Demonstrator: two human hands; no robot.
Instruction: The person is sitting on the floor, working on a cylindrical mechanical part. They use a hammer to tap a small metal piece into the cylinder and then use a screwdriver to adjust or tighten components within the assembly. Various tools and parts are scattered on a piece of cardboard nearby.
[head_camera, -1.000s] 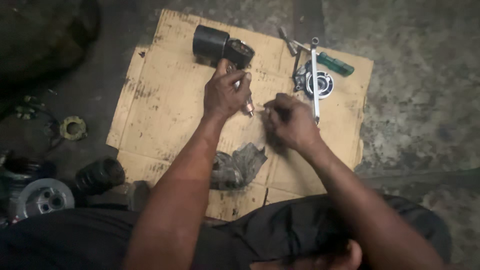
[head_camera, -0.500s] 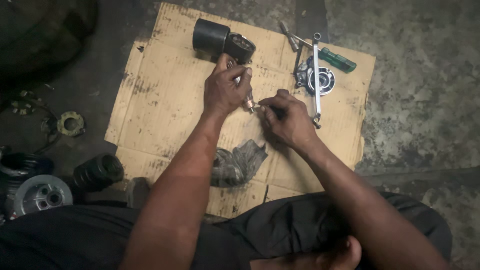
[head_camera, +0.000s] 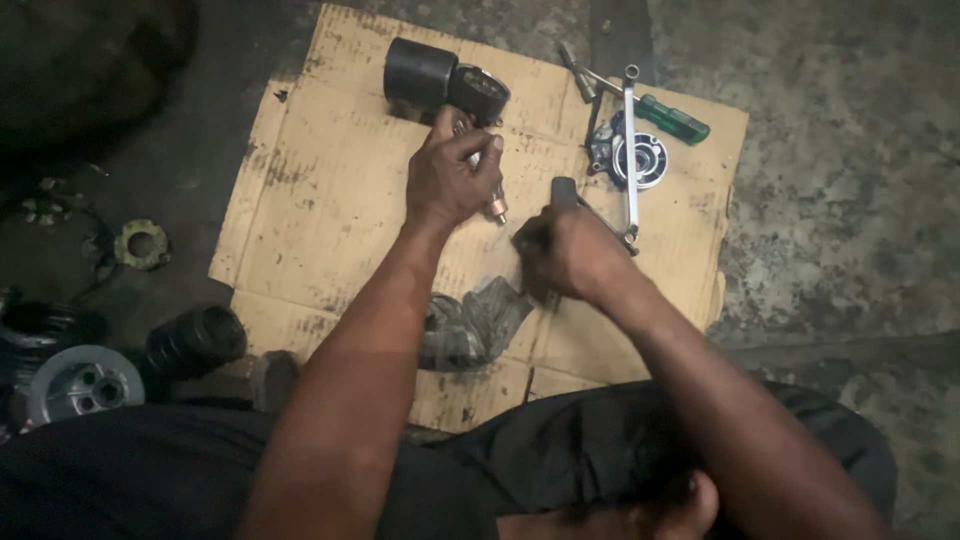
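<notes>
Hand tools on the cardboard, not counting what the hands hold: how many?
3: a long silver wrench lying across a round bearing part, a green-handled screwdriver at the cardboard's far right edge, a socket extension beside it. The hands may hide more.

This is a rough repair workshop, likely for engines or vehicles, with work done on the ground. A stained concrete floor fills the frame, and a flattened, oil-marked sheet of cardboard in the middle serves as the work surface. At the upper right of it lie a wrench, a green-handled screwdriver and a round metal bearing part. At the lower left sit a ribbed rubber boot and a metal disc.
</notes>
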